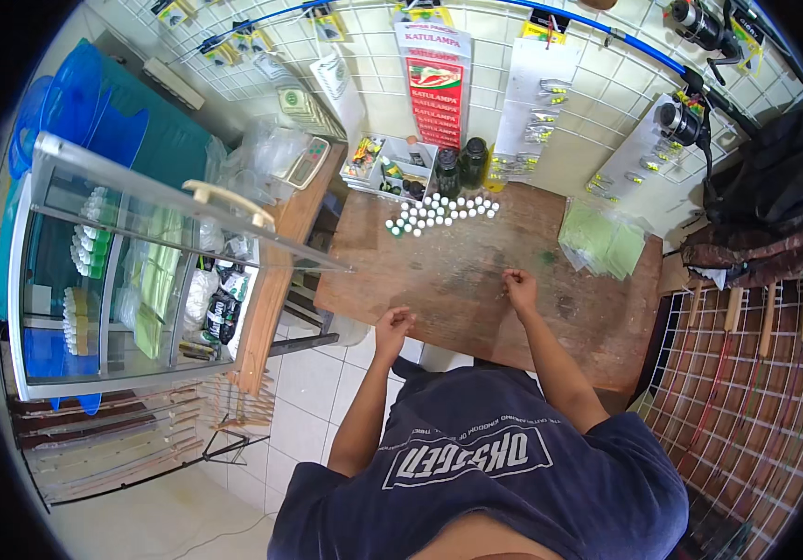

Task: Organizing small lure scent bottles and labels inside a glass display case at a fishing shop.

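Note:
My left hand (394,327) is over the front edge of a worn wooden table (443,280), fingers bent and close together. Farther right, my right hand (519,285) hovers at the tabletop with thumb and forefinger nearly meeting. Any thin line or small thing between the fingertips is too fine to make out. Beyond both hands, many small round white caps or pieces (447,221) stand in loose rows; a green tint shows at the leftmost ones.
A white divided box (373,183) and two dark jars (447,175) line the table's back. Green packets in clear plastic (604,238) lie at the right. A glass cabinet (114,280) with an open door borders the left. Fishing reels (678,124) and carded tackle hang on the wire grid.

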`<state>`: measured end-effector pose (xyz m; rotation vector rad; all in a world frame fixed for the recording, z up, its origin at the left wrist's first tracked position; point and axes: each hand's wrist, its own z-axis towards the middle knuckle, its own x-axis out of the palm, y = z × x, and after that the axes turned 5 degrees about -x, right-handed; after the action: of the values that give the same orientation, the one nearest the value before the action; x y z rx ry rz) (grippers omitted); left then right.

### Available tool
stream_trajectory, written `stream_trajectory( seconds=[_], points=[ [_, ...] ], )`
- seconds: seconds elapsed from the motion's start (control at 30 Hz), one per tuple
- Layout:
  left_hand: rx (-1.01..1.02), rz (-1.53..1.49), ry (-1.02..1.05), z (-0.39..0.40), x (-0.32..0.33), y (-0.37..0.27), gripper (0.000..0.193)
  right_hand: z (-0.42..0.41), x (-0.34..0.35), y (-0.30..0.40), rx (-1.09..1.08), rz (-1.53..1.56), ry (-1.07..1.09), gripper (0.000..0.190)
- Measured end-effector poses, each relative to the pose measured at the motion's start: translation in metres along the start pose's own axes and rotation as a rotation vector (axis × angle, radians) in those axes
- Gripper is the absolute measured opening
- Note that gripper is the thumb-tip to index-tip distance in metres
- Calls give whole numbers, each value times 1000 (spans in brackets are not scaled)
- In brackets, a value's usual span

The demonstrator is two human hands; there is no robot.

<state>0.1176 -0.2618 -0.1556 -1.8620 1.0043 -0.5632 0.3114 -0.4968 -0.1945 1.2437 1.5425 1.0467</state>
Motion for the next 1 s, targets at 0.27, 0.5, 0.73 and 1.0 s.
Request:
stream_trajectory(
  seconds=[0.27,0.5,0.73,1.0],
  points=[
    [77,166,114,64,79,-19,24,57,1,-3,-24,-131,-46,18],
    [129,186,164,115,139,-54,25,81,46,33,-132,-205,-173,27],
    [183,228,174,146,183,-62,26,102,62,29,-226,-273,-228,31],
    [161,213,174,163,188,-48,29,97,69,47,-160,-418,-224,30]
  ],
)
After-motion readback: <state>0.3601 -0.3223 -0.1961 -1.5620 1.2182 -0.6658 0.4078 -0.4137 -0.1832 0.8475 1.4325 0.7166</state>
